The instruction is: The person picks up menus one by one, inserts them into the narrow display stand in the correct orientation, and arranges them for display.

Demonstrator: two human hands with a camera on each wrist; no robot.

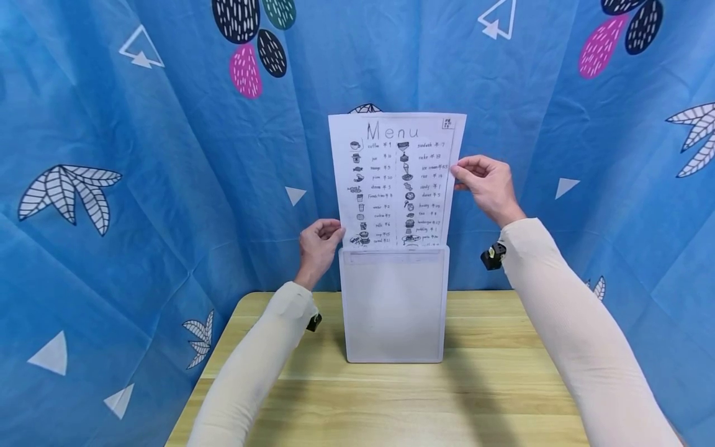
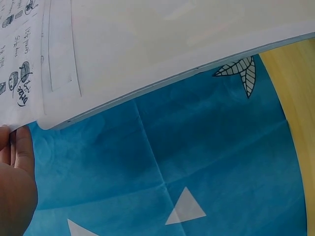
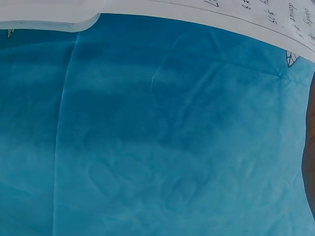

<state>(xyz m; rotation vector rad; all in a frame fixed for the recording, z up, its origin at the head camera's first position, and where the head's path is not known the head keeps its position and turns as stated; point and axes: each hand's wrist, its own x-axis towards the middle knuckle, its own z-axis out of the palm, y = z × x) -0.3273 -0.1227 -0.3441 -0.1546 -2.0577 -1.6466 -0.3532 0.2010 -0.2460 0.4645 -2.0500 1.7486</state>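
A paper menu sheet [image 1: 398, 192], with a handwritten "Menu" heading and rows of small drawings and prices, stands upright above a white, frosted sign holder [image 1: 393, 310]. Its lower end meets the holder's top edge, and part of the sheet shows behind the front face in the left wrist view. My left hand [image 1: 317, 248] pinches the sheet's left edge low down, near the holder's top corner. Higher up on the opposite edge, my right hand [image 1: 490, 189] pinches the paper between thumb and fingers. Only a sliver of that hand [image 3: 309, 162] shows in the right wrist view.
The holder stands upright on a light wooden table [image 1: 503, 372]. Behind and on both sides hangs a blue patterned curtain [image 1: 167, 236], close to the table's back edge. Small black wrist cameras sit at both sleeves.
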